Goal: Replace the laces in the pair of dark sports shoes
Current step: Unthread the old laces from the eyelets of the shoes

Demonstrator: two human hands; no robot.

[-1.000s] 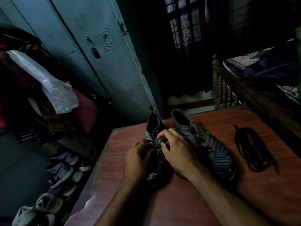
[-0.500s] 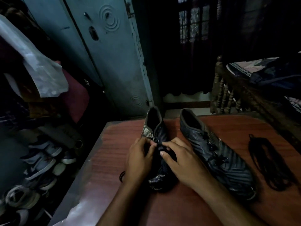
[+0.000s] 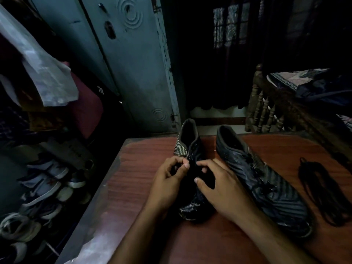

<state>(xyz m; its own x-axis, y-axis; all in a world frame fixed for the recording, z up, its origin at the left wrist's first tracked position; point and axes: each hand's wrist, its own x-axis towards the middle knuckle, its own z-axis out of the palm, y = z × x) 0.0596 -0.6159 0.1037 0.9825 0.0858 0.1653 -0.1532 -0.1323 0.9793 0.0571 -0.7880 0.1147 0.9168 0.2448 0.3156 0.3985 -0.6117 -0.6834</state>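
Head view looks down on a reddish wooden table (image 3: 133, 180) in a dim room. Two dark sports shoes lie on it side by side, heels away from the person. The left shoe (image 3: 187, 141) sits under both hands; its toe (image 3: 190, 210) shows below the wrists and its open collar above the fingers. The left hand (image 3: 167, 183) lies on the shoe's left flank, its fingers curled in and its thumb and forefinger pinched together at the lacing area, a narrow grip; the light is too poor to say whether a lace is between them. The right hand (image 3: 222, 189) lies over the middle of the same shoe, fingers bent and spread over the dark tongue area, the thumb pointing towards the left hand; what its grip closes on cannot be told. The fingertips of the two hands are close together but apart.

The right shoe (image 3: 266, 180), with a striped upper and its lace in place, lies just beside the right hand. A loose bundle of black laces (image 3: 322, 193) lies on the table to the right of that shoe, apart from it.

Left of the table, several pale sneakers (image 3: 43, 187) lie on the floor. A blue-grey metal door (image 3: 133, 73) stands behind, and a carved wooden bed rail (image 3: 266, 115) is at the right.
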